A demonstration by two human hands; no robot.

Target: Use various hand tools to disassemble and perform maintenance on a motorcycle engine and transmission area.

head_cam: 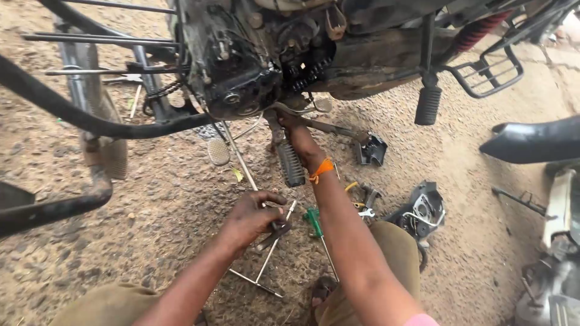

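Two hands at work under a motorcycle engine (235, 72) on gravel. Footpeg (292, 163) and kickstand rod crowd the gap; green-handled screwdriver (313, 221) lies at 3 o'clock of the left hand (251, 217). Left hand fingers curled closed over a dark metal part (275, 232) beside the T-handle wrench (272, 256). Right hand (299, 136) reaches to the engine's underside at 12 o'clock; its grip cannot be told.

This is an outdoor bike repair spot. A dirty black motorbike engine (241, 66) stands over rough sandy ground (151, 199). A green-handled screwdriver (313, 220) and loose dark metal bike parts (420, 211) lie in the dirt.
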